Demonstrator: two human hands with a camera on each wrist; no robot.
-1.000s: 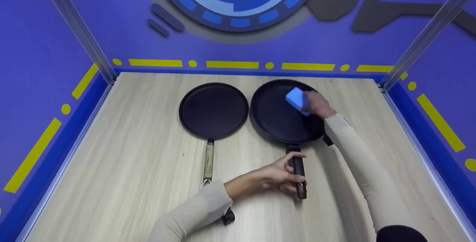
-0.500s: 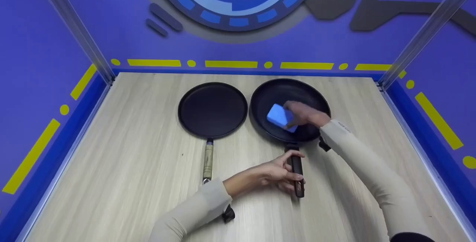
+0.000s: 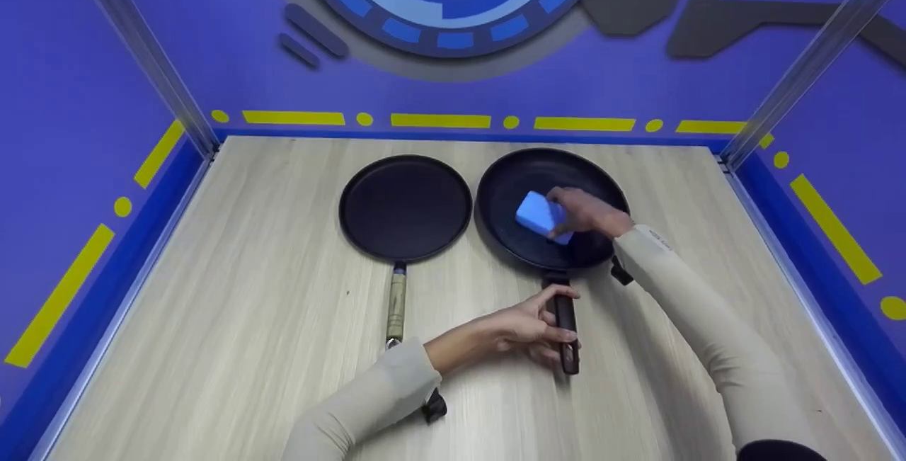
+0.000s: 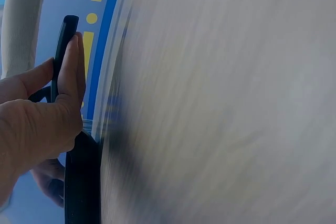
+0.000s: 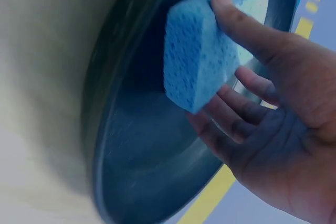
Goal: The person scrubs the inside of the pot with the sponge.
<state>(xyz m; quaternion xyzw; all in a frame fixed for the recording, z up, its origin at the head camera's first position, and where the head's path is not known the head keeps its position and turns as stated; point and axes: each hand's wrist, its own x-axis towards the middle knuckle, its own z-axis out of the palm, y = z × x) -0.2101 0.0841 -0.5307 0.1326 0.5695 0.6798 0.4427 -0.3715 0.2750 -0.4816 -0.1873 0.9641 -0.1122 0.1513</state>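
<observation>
At the near side of the pale wood-grain worktop [image 3: 233, 319], a beige left sleeve [image 3: 368, 397] covers the forearm, with a small black fitting [image 3: 434, 406] showing just beside it. Left hand [image 3: 527, 328] is closed round a long black handle [image 3: 566, 316], digits on both sides; same hold visible from the left wrist.

Further out, that handle's pan: round black frying pan [image 3: 513, 181], dark inside, raised curved wall, faint light marks on the surface close up. Inside it, light-blue rectangular sponge block [image 3: 536, 213], porous, pitted faces, straight edges, held at a tilt; can't tell how much of its underside meets the base. Right hand [image 3: 584, 212] pinches the sponge, thumb on one face, fingertips at the opposite side. Beige right sleeve [image 3: 694, 305] has dark lettering [image 3: 660, 238] near the cuff, too small to read.

Just left of the frying pan, black round flat pan [image 3: 405, 207], low rim, mottled green-tan handle [image 3: 398, 305] pointing toward the person, metal end partly behind the left forearm.

Far back: blue-purple wall [image 3: 233, 36], yellow dashes and dots, round blue emblem [image 3: 453, 11] cut off at top, silver metal posts [image 3: 139, 50] at the corners.
</observation>
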